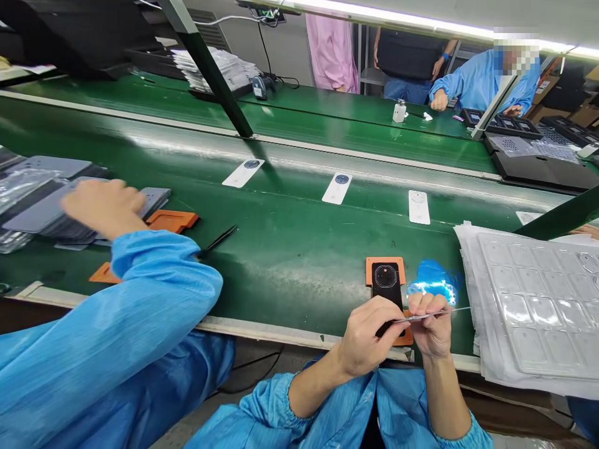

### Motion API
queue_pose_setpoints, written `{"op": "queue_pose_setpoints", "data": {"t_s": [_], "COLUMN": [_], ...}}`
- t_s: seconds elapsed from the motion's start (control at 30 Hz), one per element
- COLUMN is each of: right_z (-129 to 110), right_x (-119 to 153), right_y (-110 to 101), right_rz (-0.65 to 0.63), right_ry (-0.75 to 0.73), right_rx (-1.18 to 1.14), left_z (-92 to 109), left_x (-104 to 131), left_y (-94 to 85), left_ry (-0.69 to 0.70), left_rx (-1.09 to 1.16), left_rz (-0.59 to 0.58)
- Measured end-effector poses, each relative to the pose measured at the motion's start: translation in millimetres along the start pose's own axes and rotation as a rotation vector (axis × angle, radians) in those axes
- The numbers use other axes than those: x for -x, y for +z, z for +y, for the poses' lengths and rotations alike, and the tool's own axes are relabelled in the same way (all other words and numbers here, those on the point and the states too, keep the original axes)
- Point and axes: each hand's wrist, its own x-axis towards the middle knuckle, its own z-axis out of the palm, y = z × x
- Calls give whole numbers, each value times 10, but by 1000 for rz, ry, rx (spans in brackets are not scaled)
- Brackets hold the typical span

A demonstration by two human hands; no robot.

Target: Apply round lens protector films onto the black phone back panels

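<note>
- The left hand [374,327] pinched a thin sheet [416,317] between thumb and fingers; the right hand [430,321] gripped it farther right, fingers curled over it; both grips looked narrow, and the sheet was seen almost edge-on (its faces could not be read).
- That sheet was at the near edge of the bench, above the near part of a black panel [386,277] lying in an orange fixture [369,272]; whether it touched the panel could not be told.
- Good handling probably called for a light, even pinch at the edges, the two hands kept level so that the sheet did not bow; fingertips were best kept off its faces, and knuckles clear of the panel beneath.
- Crumpled blue film [430,277] lay just right of the fixture, close enough to snag; a little care on that side seemed wise.
- The green surface [290,249] ran from left to right, shiny and lightly scuffed; three white cards [337,188] were spaced along its far side, and a clear tray [538,274] lay on white paper at the right.
- At the left a co-worker's blurred hand [103,209] was over stacked grey panels [47,165]; dark tweezers [219,240] lay nearby.
- Beyond stood another green bench, with people at its far side; a bright light bar [421,25] hung overhead.
</note>
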Motion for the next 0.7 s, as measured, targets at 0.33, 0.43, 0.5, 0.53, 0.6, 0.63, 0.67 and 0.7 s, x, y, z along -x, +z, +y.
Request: {"op": "queue_pose_setpoints", "data": {"t_s": [0.33,0.43,0.5,0.53,0.6,0.63,0.67,0.7], "right_z": [15,-32,-48,-46,-15,11,44,81], "right_x": [63,-75,-316,-494,-960,-1233,-1516,-1792], "right_y": [134,291,389,428,485,509,533,559], "right_rz": [109,323,352,346,336,331,320,293], "right_ry": [165,363,439,453,432,413,395,392], "right_rx": [-230,-380,-447,-476,-483,-451,-390,-292], "left_z": [-101,-252,-378,-448,-607,-700,-803,-916], "left_x": [72,47,-25,-73,-187,-250,-319,-394], "left_y": [17,-9,-82,-141,-295,-384,-475,-564], "left_ry": [-344,-597,-692,-715,-721,-713,-703,-695], "left_rx": [134,219,310,352,378,351,288,205], "left_rz": [54,99,123,131,141,132,110,79]}}
